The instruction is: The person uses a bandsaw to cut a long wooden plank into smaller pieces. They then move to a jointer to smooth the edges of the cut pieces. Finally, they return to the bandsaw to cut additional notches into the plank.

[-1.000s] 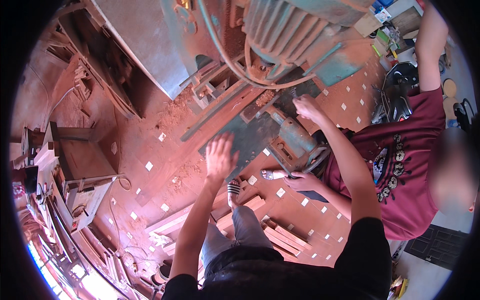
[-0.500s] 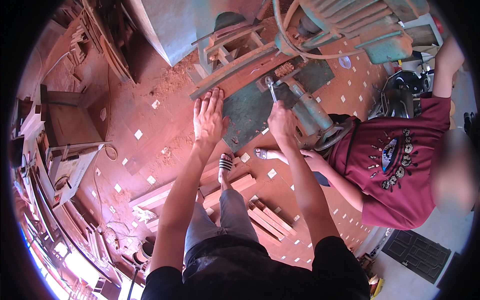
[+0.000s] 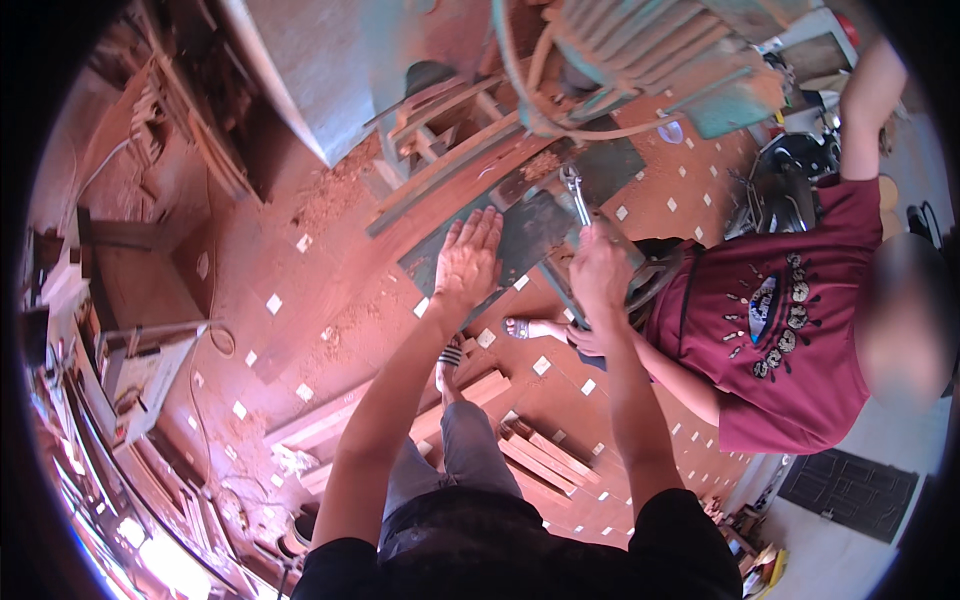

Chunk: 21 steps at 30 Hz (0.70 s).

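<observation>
My right hand [image 3: 600, 270] is closed round the handle of a silver wrench [image 3: 580, 203], whose head points away from me over the machine's table. Fingers stretched and close together, my left hand [image 3: 470, 255] is held flat over the dark green machine table [image 3: 430, 262]; whether it touches the metal I cannot tell. Just beyond it a reddish-brown board [image 3: 415, 222] lies along a long wooden fence [image 3: 440, 178]. Wood shavings [image 3: 541, 165] are heaped at the board's far end. A cylindrical part of the machine is largely hidden behind my right hand.
A large motor [image 3: 640, 50] with a hanging cable stands beyond the table. Close on my right is a person in a maroon shirt [image 3: 770, 320], one arm raised. Wooden planks [image 3: 545, 455] lie on the dusty floor near my feet. A wooden stand [image 3: 140, 270] is at the left.
My left hand has moved right, from the board's near end to over the green table. My right hand has shifted right with the wrench, away from the fence. The view has shifted slightly.
</observation>
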{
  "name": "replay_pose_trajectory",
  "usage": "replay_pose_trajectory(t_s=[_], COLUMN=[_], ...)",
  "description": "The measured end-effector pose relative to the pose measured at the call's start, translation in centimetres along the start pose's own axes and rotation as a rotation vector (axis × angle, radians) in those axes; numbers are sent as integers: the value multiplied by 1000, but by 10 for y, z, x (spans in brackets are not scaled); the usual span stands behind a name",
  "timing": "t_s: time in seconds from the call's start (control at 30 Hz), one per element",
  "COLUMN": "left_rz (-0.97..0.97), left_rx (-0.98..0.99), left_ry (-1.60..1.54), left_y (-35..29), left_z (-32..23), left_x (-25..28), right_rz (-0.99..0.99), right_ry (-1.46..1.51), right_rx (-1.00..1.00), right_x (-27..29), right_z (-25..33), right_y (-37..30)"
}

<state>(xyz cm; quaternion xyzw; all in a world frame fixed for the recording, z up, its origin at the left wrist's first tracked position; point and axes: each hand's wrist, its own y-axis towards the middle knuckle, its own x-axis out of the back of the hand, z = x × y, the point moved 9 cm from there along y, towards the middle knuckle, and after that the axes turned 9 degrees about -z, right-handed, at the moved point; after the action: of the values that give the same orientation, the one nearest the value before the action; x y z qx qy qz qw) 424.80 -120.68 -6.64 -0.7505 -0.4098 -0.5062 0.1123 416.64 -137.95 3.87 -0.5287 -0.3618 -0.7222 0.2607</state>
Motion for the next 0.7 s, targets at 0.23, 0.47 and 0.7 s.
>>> replay_pose_trajectory(t_s=[0.23,0.47,0.7], left_rz=[-240,-534,-455], left_rx=[173,222,96], left_ry=[-177,-106,-76], left_y=[49,60,68], left_z=[-8,6,0], left_x=[-37,-22,-30], right_rz=[145,320,431], right_ry=[-33,26,-6], right_rx=[183,372,453], right_x=[-5,-44,-72], right_z=[-53,-49,-81], right_y=[116,163,167])
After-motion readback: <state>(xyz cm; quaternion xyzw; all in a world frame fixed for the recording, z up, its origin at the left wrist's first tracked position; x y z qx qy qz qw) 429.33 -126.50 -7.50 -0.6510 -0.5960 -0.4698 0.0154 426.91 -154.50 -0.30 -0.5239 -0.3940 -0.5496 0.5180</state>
